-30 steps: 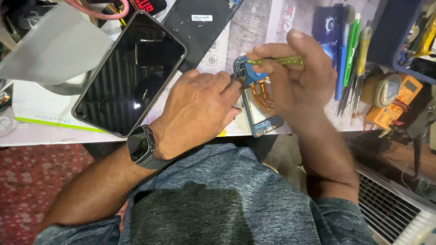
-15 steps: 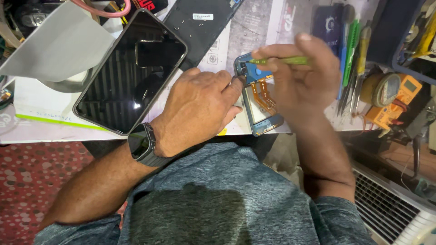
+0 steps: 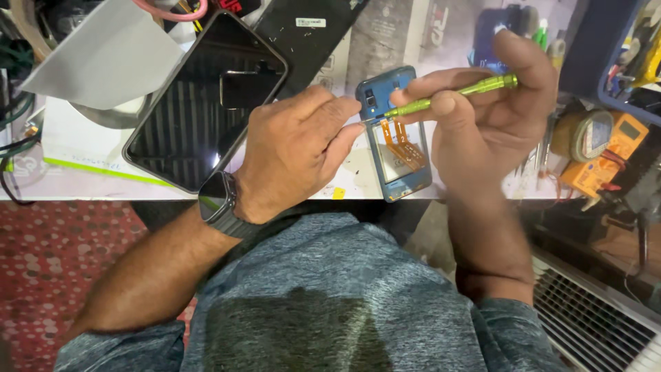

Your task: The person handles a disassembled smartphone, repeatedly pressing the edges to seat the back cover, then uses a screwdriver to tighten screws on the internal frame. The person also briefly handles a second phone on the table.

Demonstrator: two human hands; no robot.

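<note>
Black phone screen (image 3: 206, 103) lies flat on the bench, just left of the left hand's knuckles, same place as half a second ago. Left hand (image 3: 296, 151), dark wristwatch (image 3: 219, 204) on its wrist, fingers pressed together and curled, fingertips (image 3: 350, 120) touching the left edge of the blue phone frame (image 3: 396, 138); grip unchanged. Frame sits between both hands' fingertips, orange flex cable (image 3: 403, 141) exposed, lower end at the table edge. Right hand (image 3: 492, 117) pinches the green screwdriver (image 3: 451, 95) between thumb and forefinger, tip on the frame's upper part, probably at a screw, too small to tell. Screwdriver is slightly more tilted than before. Orange multimeter (image 3: 606, 155) right of the right hand.
</note>
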